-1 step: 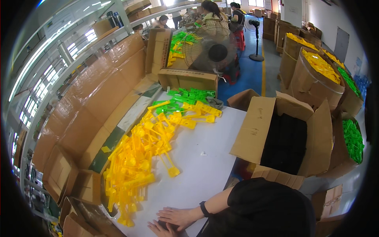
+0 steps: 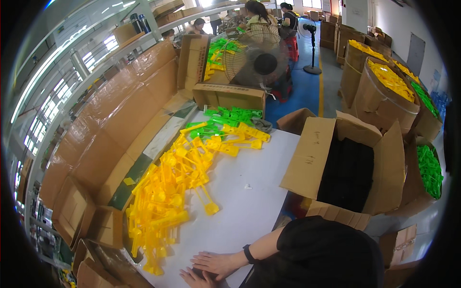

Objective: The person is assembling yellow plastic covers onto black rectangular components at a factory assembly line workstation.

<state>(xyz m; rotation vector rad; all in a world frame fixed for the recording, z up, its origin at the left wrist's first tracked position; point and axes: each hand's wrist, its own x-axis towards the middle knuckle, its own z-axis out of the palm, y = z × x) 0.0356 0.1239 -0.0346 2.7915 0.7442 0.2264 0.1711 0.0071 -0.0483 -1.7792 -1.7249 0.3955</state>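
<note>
At the lower edge, my right hand point(image 2: 215, 263) lies flat with its fingers stretched to the left, a black band point(image 2: 249, 254) on its wrist. Just below it, my left hand point(image 2: 198, 279) is partly cut off by the frame; its visible fingers are extended. A small dark brown flat thing point(image 2: 204, 275) shows between the two hands, mostly covered, so its kind is unclear. Left of the hands spreads a heap of yellow long-handled plastic pieces point(image 2: 163, 201) on the white tabletop point(image 2: 245, 211). Similar green plastic pieces point(image 2: 233, 115) lie at its far end.
To the right stands an open carton point(image 2: 307, 158) with black contents point(image 2: 346, 173). Cardboard walls point(image 2: 115, 125) line the table's left side. A fan point(image 2: 264, 64) stands beyond the table. Large cartons of yellow pieces point(image 2: 391, 81) and green pieces point(image 2: 429, 170) stand far right. Several people work behind.
</note>
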